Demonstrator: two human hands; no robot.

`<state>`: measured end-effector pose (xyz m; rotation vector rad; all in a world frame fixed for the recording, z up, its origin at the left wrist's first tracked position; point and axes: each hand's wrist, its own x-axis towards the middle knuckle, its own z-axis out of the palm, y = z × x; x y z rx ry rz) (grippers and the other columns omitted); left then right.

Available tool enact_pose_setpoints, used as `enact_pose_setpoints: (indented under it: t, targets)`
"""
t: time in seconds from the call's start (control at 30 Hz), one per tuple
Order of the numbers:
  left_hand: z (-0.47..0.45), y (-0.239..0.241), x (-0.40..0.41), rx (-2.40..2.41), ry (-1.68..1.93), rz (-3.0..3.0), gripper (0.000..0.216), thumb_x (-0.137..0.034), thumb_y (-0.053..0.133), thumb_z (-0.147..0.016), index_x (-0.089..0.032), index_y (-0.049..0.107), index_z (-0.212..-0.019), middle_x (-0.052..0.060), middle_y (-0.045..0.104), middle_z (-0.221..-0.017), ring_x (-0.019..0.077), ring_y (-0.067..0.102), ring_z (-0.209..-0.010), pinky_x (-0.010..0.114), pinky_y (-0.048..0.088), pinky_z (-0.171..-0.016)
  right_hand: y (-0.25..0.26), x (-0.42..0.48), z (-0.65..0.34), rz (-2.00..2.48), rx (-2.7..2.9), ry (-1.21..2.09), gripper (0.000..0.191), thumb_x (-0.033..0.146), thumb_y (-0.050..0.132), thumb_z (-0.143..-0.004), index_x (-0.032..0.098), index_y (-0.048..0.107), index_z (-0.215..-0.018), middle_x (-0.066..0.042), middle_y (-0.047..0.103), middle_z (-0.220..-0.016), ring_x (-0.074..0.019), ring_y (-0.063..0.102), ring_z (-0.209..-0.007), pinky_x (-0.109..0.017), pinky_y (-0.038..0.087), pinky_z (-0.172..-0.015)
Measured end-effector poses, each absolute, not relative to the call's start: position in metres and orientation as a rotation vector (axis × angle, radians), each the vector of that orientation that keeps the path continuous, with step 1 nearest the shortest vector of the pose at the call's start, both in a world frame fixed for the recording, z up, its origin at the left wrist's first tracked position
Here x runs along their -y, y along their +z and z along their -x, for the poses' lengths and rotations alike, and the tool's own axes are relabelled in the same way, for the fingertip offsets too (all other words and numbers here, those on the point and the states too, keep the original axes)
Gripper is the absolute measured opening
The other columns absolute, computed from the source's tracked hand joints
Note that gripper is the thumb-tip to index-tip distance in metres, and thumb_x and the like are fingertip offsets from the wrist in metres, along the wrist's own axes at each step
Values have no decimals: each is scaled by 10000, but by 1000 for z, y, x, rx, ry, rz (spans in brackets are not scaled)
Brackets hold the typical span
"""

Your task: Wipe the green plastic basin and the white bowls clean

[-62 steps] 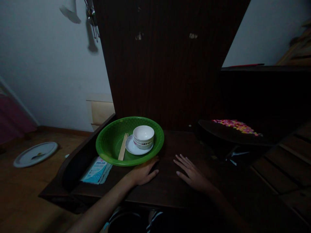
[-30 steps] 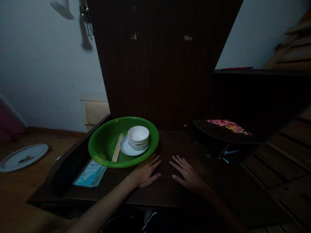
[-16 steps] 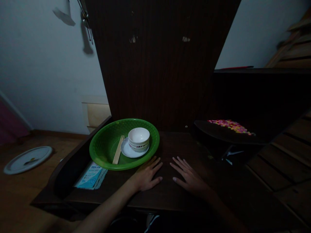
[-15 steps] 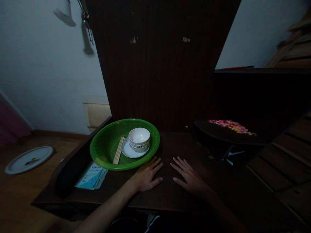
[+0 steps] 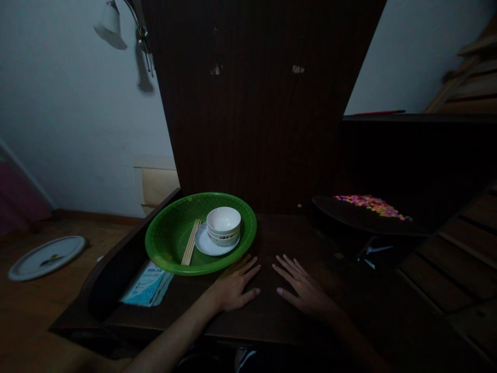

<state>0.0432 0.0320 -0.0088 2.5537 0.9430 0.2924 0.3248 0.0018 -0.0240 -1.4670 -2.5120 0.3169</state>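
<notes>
My left hand (image 5: 235,285) lies flat on the dark wooden desk (image 5: 267,316), fingers spread, close to the near right rim of a green plastic basin (image 5: 166,246). Inside the basin, a stack of white bowls (image 5: 224,220) stands on a white plate (image 5: 202,242). A bundle of light wooden chopsticks (image 5: 190,246) leans to the left of the plate. To the right of my left hand, my right hand (image 5: 301,285) also rests palm down with fingers apart and holds nothing. Partly under the basin's near left side is a blue and white packet (image 5: 145,287).
A dark shelf (image 5: 330,207) at the right carries small pink and yellow pieces (image 5: 373,205). Behind the desk rises a dark wooden panel (image 5: 248,129). A raised side board (image 5: 112,259) edges the desk's left. On the floor lies a white oval lid-like object (image 5: 27,261).
Both hands stay in the same place on the desk. The whole view has shifted slightly, so everything appears a little lower. The basin and its contents have not moved on the desk.
</notes>
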Motion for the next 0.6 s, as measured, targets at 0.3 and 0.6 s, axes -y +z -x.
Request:
enact_pose_setpoints:
  t: [0.3, 0.6]
  targets:
    - [-44, -10, -32, -930, 303, -2575, 695, -566, 408, -971, -213, 296, -1559, 106, 198, -1652, 325, 162, -1527, 545, 206, -1226, -19, 0, -322, 1495, 2526, 316, 635, 589, 407, -987, 261, 383, -1530, -67, 228, -1637, -285, 154, -1525, -564, 146, -1238]
    - [-44, -13, -32, -953, 276, -2583, 709, -590, 376, -973, -213, 279, -1565, 103, 176, -1659, 328, 163, -1527, 533, 196, -1232, -25, -1, -324, 1471, 2500, 325, 625, 570, 432, -985, 274, 378, -1532, -62, 239, -1638, -287, 158, -1527, -559, 141, -1239]
